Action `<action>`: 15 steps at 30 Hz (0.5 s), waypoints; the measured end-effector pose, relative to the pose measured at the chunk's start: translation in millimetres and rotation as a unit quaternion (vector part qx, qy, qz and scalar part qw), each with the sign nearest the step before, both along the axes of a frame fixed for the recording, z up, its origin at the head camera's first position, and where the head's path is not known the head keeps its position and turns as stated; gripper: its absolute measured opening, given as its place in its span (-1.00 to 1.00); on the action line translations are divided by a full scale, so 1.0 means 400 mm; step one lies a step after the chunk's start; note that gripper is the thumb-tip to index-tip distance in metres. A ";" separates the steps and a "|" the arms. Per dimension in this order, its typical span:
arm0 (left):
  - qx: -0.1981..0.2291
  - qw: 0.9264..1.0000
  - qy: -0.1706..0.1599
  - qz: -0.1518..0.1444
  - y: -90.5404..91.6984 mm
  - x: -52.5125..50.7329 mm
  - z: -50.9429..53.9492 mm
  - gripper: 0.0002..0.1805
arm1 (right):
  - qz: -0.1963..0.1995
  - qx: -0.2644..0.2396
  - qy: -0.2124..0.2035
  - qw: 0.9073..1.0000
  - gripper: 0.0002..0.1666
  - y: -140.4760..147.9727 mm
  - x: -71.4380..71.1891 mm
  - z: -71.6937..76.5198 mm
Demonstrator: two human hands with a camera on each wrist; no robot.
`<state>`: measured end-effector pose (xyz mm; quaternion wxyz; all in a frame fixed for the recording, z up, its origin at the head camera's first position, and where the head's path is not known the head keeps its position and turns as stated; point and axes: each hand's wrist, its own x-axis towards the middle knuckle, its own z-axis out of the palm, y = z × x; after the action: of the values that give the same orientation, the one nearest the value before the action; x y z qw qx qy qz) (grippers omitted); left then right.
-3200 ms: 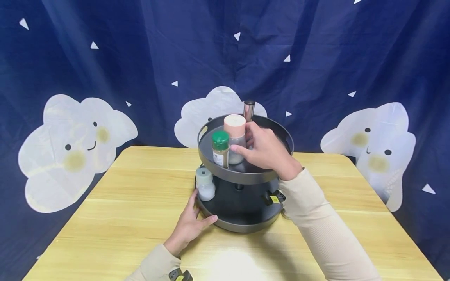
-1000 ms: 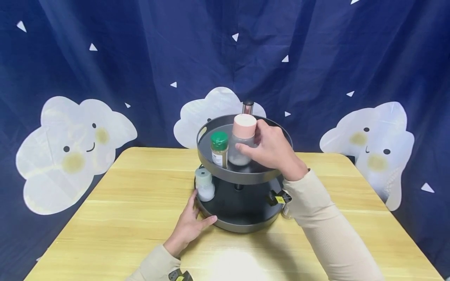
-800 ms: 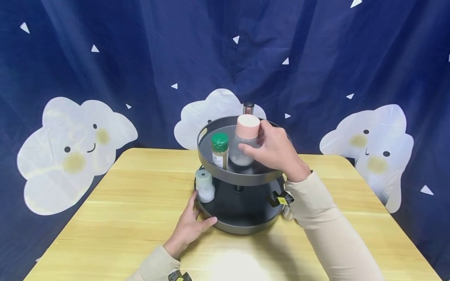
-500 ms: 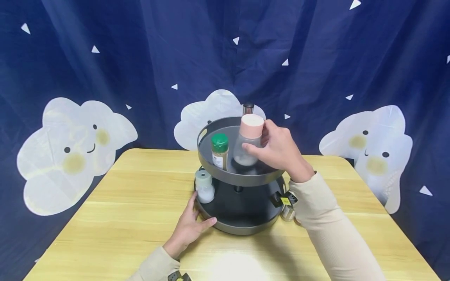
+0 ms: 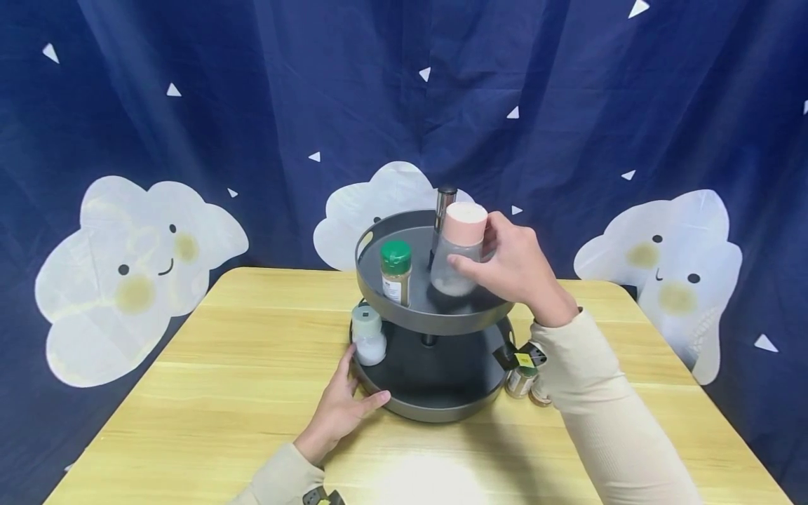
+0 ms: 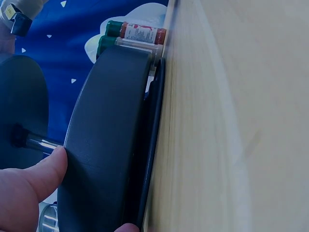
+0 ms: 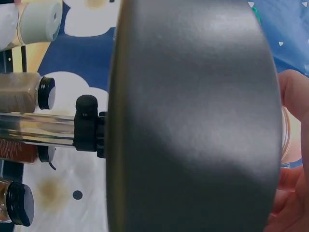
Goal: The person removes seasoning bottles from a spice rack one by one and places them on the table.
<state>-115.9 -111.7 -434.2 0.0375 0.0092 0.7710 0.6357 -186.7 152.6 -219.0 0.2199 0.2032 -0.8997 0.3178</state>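
Note:
A dark grey two-tier rack [image 5: 435,410] with round trays stands on the wooden table. My right hand [image 5: 517,263] holds a frosted jar with a pink lid [image 5: 466,224] over the upper tray, tilted slightly; whether its base touches the tray cannot be told. On that tray, left of the jar, stands a green-capped spice bottle [image 5: 395,273]. My left hand [image 5: 341,407] grips the lower tray's rim, its thumb [image 6: 53,166] on the wall's edge in the left wrist view. Close to those fingers, a pale-green-lidded shaker [image 5: 369,337] stands on the lower tray.
Two spice bottles stand on the table right of the rack, one of them a green-capped bottle [image 5: 520,382], partly behind the right wrist. Several dark-capped jars, such as a brown jar [image 7: 19,92], show on the lower tray in the right wrist view. A blue curtain [image 5: 379,84] hangs behind.
My right hand has moved the pink-lidded jar rightward across the upper tray, away from the green-capped bottle. More of the central post shows. The left hand keeps its place on the lower rim.

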 end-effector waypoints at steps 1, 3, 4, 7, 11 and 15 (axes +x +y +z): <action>-0.001 1.000 -0.001 -0.001 0.000 0.000 0.000 0.21 | -0.001 0.000 -0.001 1.000 -0.48 0.002 0.000 0.001; 0.001 1.000 0.000 -0.002 -0.001 -0.001 -0.002 0.21 | -0.003 -0.001 -0.002 1.000 -0.48 0.006 0.000 0.002; 0.002 1.000 -0.001 -0.003 -0.001 -0.002 -0.002 0.21 | -0.003 -0.001 -0.002 1.000 -0.48 0.008 0.000 0.003; 0.004 1.000 0.001 -0.004 -0.003 -0.005 -0.006 0.21 | -0.005 -0.002 0.001 1.000 -0.49 0.014 0.001 0.004; 0.005 1.000 0.000 -0.004 -0.005 -0.008 -0.010 0.21 | -0.007 -0.004 0.010 1.000 -0.50 0.021 0.002 0.004; 0.006 1.000 -0.003 -0.005 -0.006 -0.008 -0.010 0.22 | -0.010 -0.006 0.021 1.000 -0.52 0.030 0.002 0.003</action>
<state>-119.1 -114.2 -438.3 0.0434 0.0115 0.7669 0.6402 -185.9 164.5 -217.8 0.2431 0.1994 -0.8949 0.3168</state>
